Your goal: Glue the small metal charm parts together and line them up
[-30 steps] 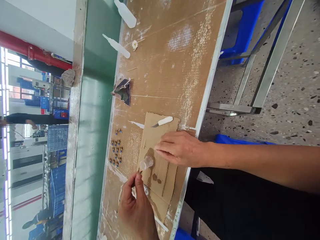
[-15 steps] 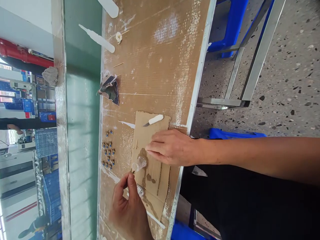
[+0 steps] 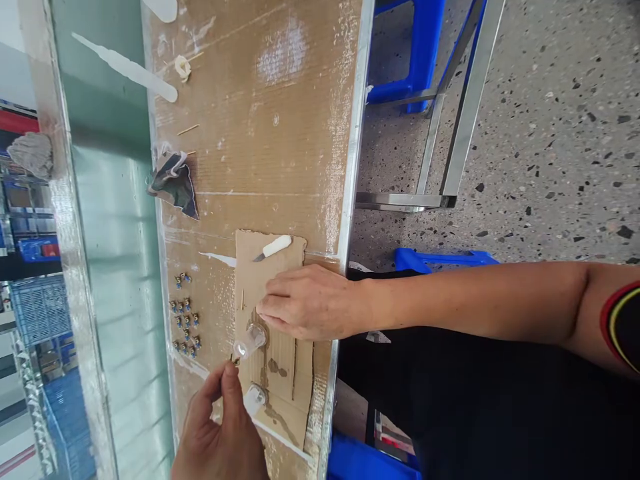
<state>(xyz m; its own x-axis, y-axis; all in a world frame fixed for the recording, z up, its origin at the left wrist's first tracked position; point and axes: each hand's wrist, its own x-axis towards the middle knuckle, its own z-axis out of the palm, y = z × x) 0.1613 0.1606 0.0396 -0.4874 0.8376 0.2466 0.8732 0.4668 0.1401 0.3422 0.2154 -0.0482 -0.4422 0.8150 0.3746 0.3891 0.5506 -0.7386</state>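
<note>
Head view, turned sideways: I see a brown bench (image 3: 280,133) running top to bottom through the left half, its metal edge facing the speckled floor on the right. My operator's right hand (image 3: 310,303) lies just below the centre, its bare forearm coming in from 3 o'clock. The fingers are pressed together and laid flat on a piece of cardboard (image 3: 250,267), their tips pointing to 9 o'clock. Just beside those tips, at 7 o'clock from them, a small clear vial (image 3: 250,340) lies on its side on the cardboard; I cannot tell whether the fingers touch it. The left hand (image 3: 220,433) rises from the bottom edge at 7 o'clock, thumb and forefinger pinching a tiny dark part (image 3: 233,361) just under the vial's mouth, the other fingers curled behind. A second clear cap (image 3: 255,397) sits on the cardboard at 3 o'clock from the thumb. A white-handled knife (image 3: 270,247) rests on the cardboard at 11 o'clock from the right hand. A cluster of small blue fittings (image 3: 185,313) stands on the bench at 9 o'clock from the vial. At 11 o'clock in the picture lie a white bottle (image 3: 125,67) and, below it, a crumpled scrap (image 3: 173,183). A blue stool (image 3: 420,53) stands at 1 o'clock.
</note>
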